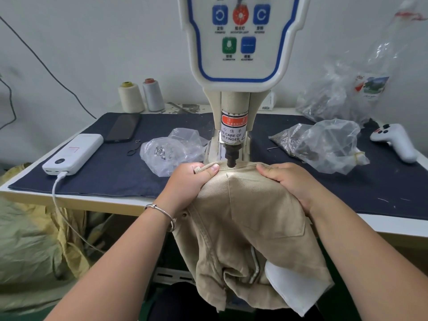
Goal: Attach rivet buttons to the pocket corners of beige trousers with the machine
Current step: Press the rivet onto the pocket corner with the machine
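— Under the machine head [236, 42], what sits at the black punch [231, 156]?

— Beige trousers [252, 218]. Their top edge lies right beneath the punch tip, and the rest of the cloth hangs off the front edge of the surface [393, 224] toward the person's lap.

— And the hands?

— Left hand [187, 184] grips a bunched fold of the trousers just left of the punch; its fingers are curled into the cloth, thumb lying flat along the seam and pointing at the punch. Right hand [287, 181] holds the cloth on the other side, fingers curled over the edge and tucked into the fabric. A silver bangle [162, 214] circles the left wrist.

— Anything on the cloth itself?

— One small round metal stud [184, 214] shows near the left wrist. White pocket lining [294, 288] pokes out at the bottom.

— Around the machine?

— A dark mat [111, 172] covers the surface. Left of the punch lies a clear bag of metal pieces [169, 151]; right of it another clear bag [324, 144]. Farther left: a white power bank [74, 154] with its cable plugged in, a dark phone [124, 128], and two thread cones [141, 96] at the back. A white handheld controller [396, 141] rests at the far right.
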Demonstrator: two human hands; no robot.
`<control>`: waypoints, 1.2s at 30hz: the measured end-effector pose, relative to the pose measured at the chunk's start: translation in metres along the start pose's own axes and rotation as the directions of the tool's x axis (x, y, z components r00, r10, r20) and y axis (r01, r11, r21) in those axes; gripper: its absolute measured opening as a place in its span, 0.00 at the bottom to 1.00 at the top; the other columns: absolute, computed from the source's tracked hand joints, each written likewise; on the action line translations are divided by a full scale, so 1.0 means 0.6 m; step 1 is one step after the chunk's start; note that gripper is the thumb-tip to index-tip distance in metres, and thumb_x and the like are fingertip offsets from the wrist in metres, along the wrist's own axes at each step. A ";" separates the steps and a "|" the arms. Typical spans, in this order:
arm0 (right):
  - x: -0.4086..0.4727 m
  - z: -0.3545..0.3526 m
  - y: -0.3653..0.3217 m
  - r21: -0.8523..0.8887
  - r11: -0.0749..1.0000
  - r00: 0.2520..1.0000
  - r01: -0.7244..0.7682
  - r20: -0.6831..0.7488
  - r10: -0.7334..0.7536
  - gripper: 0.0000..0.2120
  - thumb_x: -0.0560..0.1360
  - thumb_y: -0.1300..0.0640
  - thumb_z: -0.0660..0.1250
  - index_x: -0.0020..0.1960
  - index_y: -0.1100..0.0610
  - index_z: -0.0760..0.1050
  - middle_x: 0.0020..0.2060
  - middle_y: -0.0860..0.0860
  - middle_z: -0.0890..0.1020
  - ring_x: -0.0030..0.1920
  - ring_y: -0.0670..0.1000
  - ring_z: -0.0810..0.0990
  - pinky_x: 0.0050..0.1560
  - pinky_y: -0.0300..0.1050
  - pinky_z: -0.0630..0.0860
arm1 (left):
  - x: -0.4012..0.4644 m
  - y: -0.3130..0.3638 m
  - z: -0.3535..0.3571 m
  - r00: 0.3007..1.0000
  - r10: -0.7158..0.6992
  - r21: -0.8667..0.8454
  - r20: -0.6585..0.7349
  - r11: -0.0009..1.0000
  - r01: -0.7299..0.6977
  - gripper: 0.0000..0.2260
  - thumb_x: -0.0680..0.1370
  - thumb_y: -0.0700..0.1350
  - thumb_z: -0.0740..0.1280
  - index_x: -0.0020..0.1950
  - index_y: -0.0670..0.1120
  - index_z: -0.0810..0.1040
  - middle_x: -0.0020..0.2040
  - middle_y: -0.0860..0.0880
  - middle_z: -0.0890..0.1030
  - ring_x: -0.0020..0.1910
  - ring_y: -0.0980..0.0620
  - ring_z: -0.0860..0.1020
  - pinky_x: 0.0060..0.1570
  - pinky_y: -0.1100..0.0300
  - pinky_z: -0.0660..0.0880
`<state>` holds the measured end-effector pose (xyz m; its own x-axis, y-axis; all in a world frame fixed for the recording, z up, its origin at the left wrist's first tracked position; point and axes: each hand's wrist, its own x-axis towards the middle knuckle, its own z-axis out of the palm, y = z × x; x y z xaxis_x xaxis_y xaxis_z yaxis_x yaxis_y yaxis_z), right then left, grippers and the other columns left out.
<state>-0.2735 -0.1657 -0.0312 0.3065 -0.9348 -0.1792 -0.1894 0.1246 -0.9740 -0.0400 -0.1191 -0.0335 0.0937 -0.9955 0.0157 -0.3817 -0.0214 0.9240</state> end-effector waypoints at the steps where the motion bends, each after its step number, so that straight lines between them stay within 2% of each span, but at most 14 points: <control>1: -0.001 0.000 0.000 -0.005 1.000 1.000 -0.003 -0.003 0.003 0.13 0.72 0.44 0.72 0.36 0.52 0.84 0.35 0.50 0.85 0.37 0.46 0.83 0.46 0.44 0.75 | -0.001 -0.001 -0.002 1.000 0.002 -0.015 0.016 1.000 -0.002 0.19 0.80 0.54 0.68 0.38 0.41 0.71 0.34 0.46 0.65 0.34 0.49 0.63 0.35 0.55 0.59; 4: -0.004 0.003 -0.004 -0.014 1.000 1.000 -0.010 -0.001 0.010 0.14 0.72 0.44 0.72 0.35 0.52 0.84 0.35 0.49 0.85 0.36 0.45 0.83 0.45 0.44 0.74 | -0.002 -0.005 -0.011 0.997 -0.001 -0.072 0.079 0.997 0.007 0.22 0.81 0.52 0.66 0.46 0.31 0.74 0.38 0.44 0.72 0.38 0.48 0.69 0.41 0.54 0.65; 6: -0.004 0.004 -0.006 -0.018 1.000 1.000 -0.015 -0.004 0.015 0.13 0.72 0.44 0.72 0.37 0.53 0.85 0.36 0.50 0.85 0.37 0.46 0.83 0.45 0.43 0.75 | -0.001 -0.007 -0.015 0.996 -0.008 -0.071 0.087 0.997 0.014 0.20 0.82 0.51 0.66 0.52 0.31 0.77 0.39 0.43 0.75 0.40 0.48 0.72 0.44 0.53 0.68; 8: -0.006 0.004 -0.008 -0.025 0.999 1.000 -0.020 -0.005 0.020 0.13 0.73 0.45 0.71 0.39 0.53 0.86 0.37 0.50 0.86 0.38 0.45 0.84 0.45 0.43 0.75 | 0.004 -0.009 -0.015 0.997 -0.028 -0.046 0.065 0.998 0.031 0.17 0.82 0.50 0.66 0.49 0.35 0.79 0.37 0.45 0.76 0.39 0.50 0.73 0.43 0.54 0.69; 10: -0.008 0.004 -0.009 -0.035 0.999 0.999 -0.013 -0.033 0.012 0.16 0.73 0.46 0.71 0.45 0.60 0.84 0.39 0.53 0.85 0.40 0.48 0.83 0.48 0.44 0.74 | 0.007 -0.010 -0.013 0.998 -0.044 -0.004 0.033 0.999 0.044 0.14 0.81 0.49 0.67 0.46 0.39 0.81 0.33 0.50 0.75 0.34 0.54 0.73 0.40 0.58 0.69; 12: -0.013 0.005 -0.012 -0.047 0.999 0.997 0.000 -0.076 -0.003 0.26 0.74 0.48 0.71 0.56 0.72 0.75 0.42 0.63 0.81 0.43 0.53 0.78 0.49 0.47 0.71 | 0.008 -0.012 -0.011 0.999 -0.040 0.025 0.010 0.999 0.040 0.13 0.81 0.49 0.67 0.45 0.40 0.81 0.33 0.50 0.75 0.33 0.55 0.72 0.38 0.59 0.68; 14: -0.016 0.006 -0.013 -0.080 0.997 0.995 0.022 -0.091 -0.029 0.28 0.74 0.49 0.70 0.58 0.74 0.71 0.47 0.69 0.79 0.44 0.53 0.77 0.49 0.46 0.70 | 0.008 -0.014 -0.009 1.000 -0.025 0.050 -0.010 0.998 0.025 0.12 0.80 0.48 0.68 0.46 0.40 0.82 0.34 0.49 0.75 0.34 0.55 0.73 0.39 0.59 0.69; 16: -0.016 0.007 -0.012 -0.112 0.993 0.996 0.024 -0.078 -0.033 0.24 0.75 0.50 0.70 0.56 0.72 0.75 0.51 0.67 0.80 0.44 0.54 0.79 0.49 0.45 0.72 | 0.007 -0.015 -0.007 1.000 -0.014 0.066 -0.018 0.998 0.015 0.10 0.80 0.48 0.69 0.46 0.41 0.82 0.35 0.49 0.77 0.35 0.56 0.74 0.38 0.62 0.70; 18: -0.019 0.008 -0.012 -0.165 0.986 0.998 0.029 -0.054 -0.039 0.19 0.76 0.49 0.68 0.52 0.66 0.81 0.49 0.62 0.83 0.44 0.53 0.84 0.46 0.41 0.75 | 0.007 -0.015 -0.008 1.000 -0.010 0.065 -0.017 0.998 0.011 0.08 0.80 0.48 0.69 0.44 0.45 0.82 0.34 0.51 0.77 0.32 0.59 0.74 0.35 0.67 0.70; 21: -0.022 0.011 -0.009 -0.253 0.966 0.996 0.057 -0.049 -0.072 0.20 0.77 0.47 0.66 0.50 0.66 0.80 0.45 0.61 0.84 0.41 0.55 0.82 0.44 0.43 0.74 | 0.006 -0.013 -0.006 1.000 -0.013 0.050 -0.020 0.999 0.014 0.08 0.79 0.46 0.70 0.41 0.48 0.81 0.30 0.55 0.75 0.27 0.64 0.72 0.30 0.72 0.68; 24: -0.025 0.015 -0.009 -0.340 0.937 0.992 0.074 -0.072 -0.105 0.22 0.78 0.48 0.65 0.49 0.70 0.75 0.37 0.59 0.79 0.37 0.52 0.76 0.42 0.47 0.70 | 0.002 -0.009 -0.001 1.000 -0.014 0.083 -0.017 0.996 0.015 0.09 0.79 0.46 0.70 0.39 0.49 0.79 0.27 0.56 0.73 0.27 0.61 0.70 0.31 0.68 0.67; 28: -0.026 0.021 -0.007 -0.442 0.892 0.981 0.090 -0.114 -0.156 0.21 0.78 0.50 0.65 0.44 0.71 0.72 0.34 0.55 0.74 0.35 0.51 0.71 0.38 0.46 0.65 | 0.000 -0.005 -0.002 1.000 -0.023 0.085 -0.006 0.996 0.023 0.08 0.79 0.47 0.70 0.40 0.48 0.79 0.32 0.50 0.73 0.32 0.54 0.70 0.36 0.60 0.68; 32: -0.023 0.028 -0.006 -0.543 0.831 0.970 0.116 -0.116 -0.212 0.17 0.78 0.52 0.65 0.38 0.63 0.71 0.32 0.53 0.72 0.32 0.48 0.68 0.33 0.44 0.63 | 0.001 -0.008 -0.003 1.000 -0.025 0.068 -0.017 0.997 0.026 0.07 0.79 0.47 0.70 0.43 0.45 0.82 0.33 0.51 0.75 0.34 0.55 0.72 0.36 0.61 0.69; 36: -0.014 0.031 -0.005 -0.574 0.813 0.974 0.100 -0.110 -0.197 0.14 0.78 0.52 0.65 0.38 0.59 0.71 0.32 0.53 0.72 0.32 0.48 0.68 0.32 0.44 0.63 | 0.004 -0.012 -0.005 0.999 -0.023 0.070 -0.022 0.997 0.024 0.07 0.79 0.47 0.70 0.43 0.46 0.82 0.33 0.52 0.76 0.34 0.55 0.73 0.36 0.62 0.69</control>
<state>-0.2580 -0.1518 -0.0294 0.2335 -0.9718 0.0324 -0.6587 -0.1826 -0.7299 -0.0340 -0.1210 -0.0390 0.1230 -0.9924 0.0033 -0.4425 -0.0519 0.8953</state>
